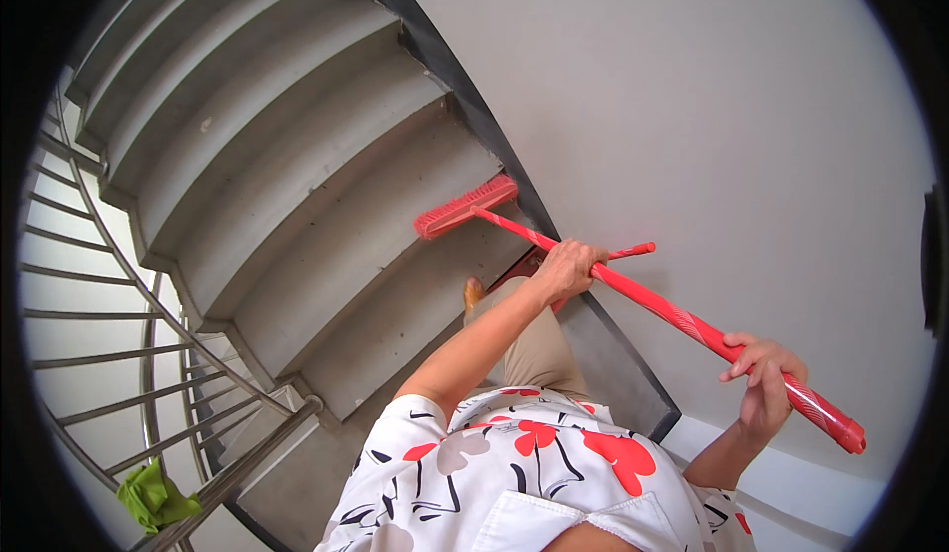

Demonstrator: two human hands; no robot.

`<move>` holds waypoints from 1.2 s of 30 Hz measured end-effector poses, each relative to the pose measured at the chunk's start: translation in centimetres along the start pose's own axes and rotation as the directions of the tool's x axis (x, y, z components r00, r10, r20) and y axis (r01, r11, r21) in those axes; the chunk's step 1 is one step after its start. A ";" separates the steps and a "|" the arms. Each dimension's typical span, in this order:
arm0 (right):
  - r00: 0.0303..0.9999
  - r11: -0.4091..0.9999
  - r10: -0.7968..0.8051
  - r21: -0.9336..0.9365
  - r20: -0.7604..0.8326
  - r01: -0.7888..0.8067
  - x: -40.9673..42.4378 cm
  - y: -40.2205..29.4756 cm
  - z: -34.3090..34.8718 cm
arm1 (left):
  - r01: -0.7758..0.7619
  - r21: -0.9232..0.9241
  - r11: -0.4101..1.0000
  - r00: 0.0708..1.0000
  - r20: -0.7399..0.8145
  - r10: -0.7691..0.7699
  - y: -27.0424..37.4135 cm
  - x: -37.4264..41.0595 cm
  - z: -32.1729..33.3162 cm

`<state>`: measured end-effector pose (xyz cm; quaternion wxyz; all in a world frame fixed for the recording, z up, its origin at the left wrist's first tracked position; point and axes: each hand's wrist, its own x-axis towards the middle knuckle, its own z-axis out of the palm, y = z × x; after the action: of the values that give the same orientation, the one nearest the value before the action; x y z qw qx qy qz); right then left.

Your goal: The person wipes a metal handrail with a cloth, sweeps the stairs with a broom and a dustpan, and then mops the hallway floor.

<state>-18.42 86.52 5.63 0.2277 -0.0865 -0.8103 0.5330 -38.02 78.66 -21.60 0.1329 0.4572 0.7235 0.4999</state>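
Note:
A red broom with a striped handle (671, 310) slants across the view. My left hand (569, 269) grips the handle midway, and my right hand (767, 374) is wrapped around it near its upper end. The broom head (465, 207), with pinkish-red bristles, is at a stair step (371, 211) close to the wall side. Behind my left hand, a second red stick (632, 251) pokes out towards the wall. A dark red flat piece, perhaps a dustpan (525, 266), shows beside my leg, mostly hidden by my arm and knee.
Curved grey stairs rise ahead, with small dark specks on the treads. A metal railing (245, 470) runs along the left, with a green cloth (154, 498) draped on it. A pale wall (704, 144) with a dark skirting (474, 92) bounds the right. My shoe (473, 292) is on a step.

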 end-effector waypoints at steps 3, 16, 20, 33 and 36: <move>0.997 0.998 -0.069 0.015 0.037 0.068 -1.0 0.2 0.6 | 0.040 0.076 0.996 0.998 -0.052 -0.036 0.3 0.0 -1.5; 0.961 0.948 0.225 0.262 -0.160 -0.178 -4.0 11.7 2.0 | 0.094 0.442 0.892 0.996 -0.043 -0.084 -8.8 0.5 5.1; 0.961 0.959 0.225 0.213 -0.161 -0.188 -4.4 9.5 -3.8 | 0.096 0.403 0.910 0.995 -0.040 -0.088 -2.9 1.4 8.0; 0.996 0.981 0.068 0.180 0.048 -0.076 -0.9 14.0 -7.8 | 0.226 0.497 0.838 0.961 -0.256 -0.108 -4.5 4.0 8.6; 0.989 0.987 0.080 0.128 0.124 -0.096 -1.1 14.9 -8.8 | 0.221 0.479 0.850 0.973 -0.169 -0.157 -4.5 3.4 9.9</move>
<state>-14.96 99.54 -5.26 0.1607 -0.0751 -0.7801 0.6000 -35.85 86.97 -29.05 0.0150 0.3707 0.8755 0.3097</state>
